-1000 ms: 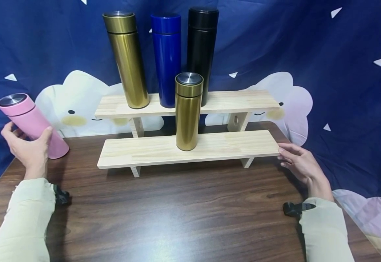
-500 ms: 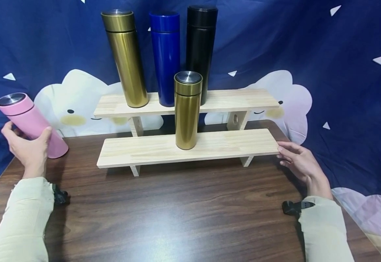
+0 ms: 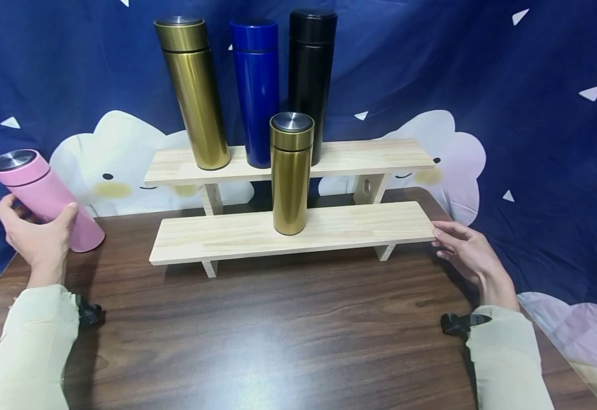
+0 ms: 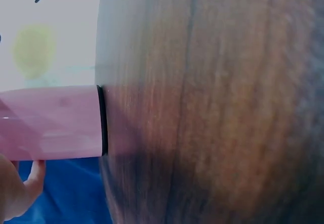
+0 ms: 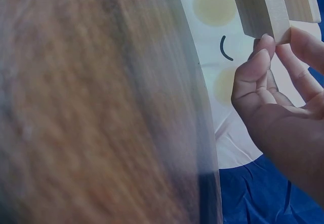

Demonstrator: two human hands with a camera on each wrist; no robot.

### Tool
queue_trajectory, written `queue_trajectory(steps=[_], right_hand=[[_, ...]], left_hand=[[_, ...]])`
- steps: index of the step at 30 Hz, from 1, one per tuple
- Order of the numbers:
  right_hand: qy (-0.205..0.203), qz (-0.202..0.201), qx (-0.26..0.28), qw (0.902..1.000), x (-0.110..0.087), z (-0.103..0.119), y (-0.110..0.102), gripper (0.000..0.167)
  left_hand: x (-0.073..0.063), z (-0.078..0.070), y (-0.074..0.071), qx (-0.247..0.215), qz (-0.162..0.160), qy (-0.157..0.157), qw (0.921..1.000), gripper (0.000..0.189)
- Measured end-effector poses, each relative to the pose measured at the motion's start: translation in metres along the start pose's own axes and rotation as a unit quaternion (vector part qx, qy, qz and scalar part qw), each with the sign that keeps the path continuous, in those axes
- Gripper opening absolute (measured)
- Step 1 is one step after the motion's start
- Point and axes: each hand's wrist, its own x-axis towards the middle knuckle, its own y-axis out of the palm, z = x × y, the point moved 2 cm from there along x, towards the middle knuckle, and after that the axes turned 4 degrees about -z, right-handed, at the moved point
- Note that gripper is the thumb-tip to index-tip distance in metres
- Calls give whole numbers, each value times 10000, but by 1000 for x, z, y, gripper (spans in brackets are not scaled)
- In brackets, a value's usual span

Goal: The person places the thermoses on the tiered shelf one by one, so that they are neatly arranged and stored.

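Note:
My left hand grips a pink thermos bottle with a steel-topped lid, at the far left of the table. In the left wrist view the base of the pink thermos bottle meets the tabletop. Over on the right, my right hand pinches the right end of the lower wooden shelf; the right wrist view has thumb and fingertips at the board's corner. A short gold thermos bottle stands on this shelf. On the upper shelf are a tall gold bottle, a blue one and a black one.
A brown wood-grain table carries the two-tier stand, whose supports show beneath the boards. Behind it hangs a dark blue cloth with white cloud prints. Each wrist wears a black strap.
The scene sits slightly further left as the head view shifts. Both hands keep their holds on the pink thermos bottle and the lower shelf.

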Motion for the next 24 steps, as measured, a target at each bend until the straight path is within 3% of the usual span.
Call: queue_trajectory(steps=[8,14,18,24], right_hand=[[-27,21,68,10000,0,-1,0,21],[-51,30,27,10000,0,0,1,20],[-11,10,-25,10000,0,1,1,19],[8,32,-94,10000,1,2,1,20]], left_hand=[[-2,-4,-5,-18,16,154,9999,79],[-11,-24,-10,-56,43,293,9995,79],[-17,-36,-13,-224,93,726,9971,78],[-13,-41,-14,-412,157,1284,9907,79]])
